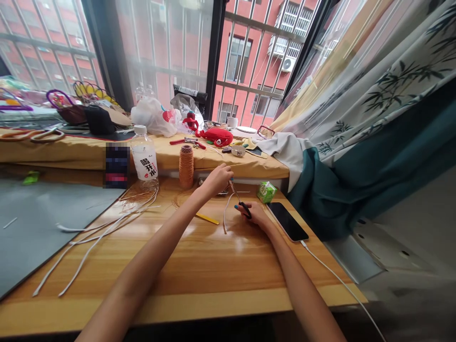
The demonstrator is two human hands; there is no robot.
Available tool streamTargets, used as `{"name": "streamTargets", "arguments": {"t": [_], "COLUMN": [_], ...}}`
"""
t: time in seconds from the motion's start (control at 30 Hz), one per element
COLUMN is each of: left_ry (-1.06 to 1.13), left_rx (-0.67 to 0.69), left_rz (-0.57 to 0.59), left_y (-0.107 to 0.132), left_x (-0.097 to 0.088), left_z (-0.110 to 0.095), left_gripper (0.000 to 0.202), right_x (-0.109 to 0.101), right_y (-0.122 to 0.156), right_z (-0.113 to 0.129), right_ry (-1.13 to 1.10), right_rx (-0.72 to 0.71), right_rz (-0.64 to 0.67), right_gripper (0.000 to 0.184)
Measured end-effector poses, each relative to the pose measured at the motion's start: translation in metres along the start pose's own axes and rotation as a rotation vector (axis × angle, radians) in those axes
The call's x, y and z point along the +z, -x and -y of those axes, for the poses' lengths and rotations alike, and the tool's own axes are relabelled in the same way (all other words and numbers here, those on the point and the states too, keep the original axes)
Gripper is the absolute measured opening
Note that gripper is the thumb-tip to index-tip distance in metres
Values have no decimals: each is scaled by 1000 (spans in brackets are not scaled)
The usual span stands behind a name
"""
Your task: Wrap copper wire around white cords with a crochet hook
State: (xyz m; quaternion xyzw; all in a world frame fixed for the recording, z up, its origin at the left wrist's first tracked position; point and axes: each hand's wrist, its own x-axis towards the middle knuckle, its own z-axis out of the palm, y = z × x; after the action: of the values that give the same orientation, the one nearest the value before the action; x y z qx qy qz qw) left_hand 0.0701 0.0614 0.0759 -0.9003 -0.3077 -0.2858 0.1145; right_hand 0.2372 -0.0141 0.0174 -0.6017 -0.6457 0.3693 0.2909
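Observation:
My right hand (253, 212) is closed around the black handles of a small pair of scissors (245, 208), whose blades point up and away toward my left hand. My left hand (220, 178) pinches the upper end of a thin white cord (225, 211), which hangs in a curve down to the table. The scissor tips are close to the pinched end; whether they touch the cord I cannot tell. Behind my left wrist stands a cone of orange thread (186, 167). A yellow flat stick (207, 218) lies on the table below my left forearm.
A phone (288, 221) with a white cable and a green carton (266, 192) lie to the right. Several white cords (107, 232) spread at left beside a water bottle (145, 159) and a grey mat (42, 223). Red-handled pliers (187, 142) and a red pouch (218, 136) rest on the sill.

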Motion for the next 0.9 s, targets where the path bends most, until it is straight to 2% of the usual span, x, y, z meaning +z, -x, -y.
{"name": "streamTargets", "arguments": {"t": [0.13,0.4,0.9], "left_ry": [-35,-77,-55], "left_rx": [-17,-16,-2], "left_rz": [26,71,99], "left_y": [1,2,1], "left_x": [-1,1,4], "left_z": [1,0,-1], "left_gripper": [16,16,17], "right_x": [-1,3,7], "right_y": [4,3,-1], "right_z": [9,12,8], "right_ry": [35,82,119], "right_rx": [42,87,18], "right_rz": [65,11,-31], "right_gripper": [43,47,46]}}
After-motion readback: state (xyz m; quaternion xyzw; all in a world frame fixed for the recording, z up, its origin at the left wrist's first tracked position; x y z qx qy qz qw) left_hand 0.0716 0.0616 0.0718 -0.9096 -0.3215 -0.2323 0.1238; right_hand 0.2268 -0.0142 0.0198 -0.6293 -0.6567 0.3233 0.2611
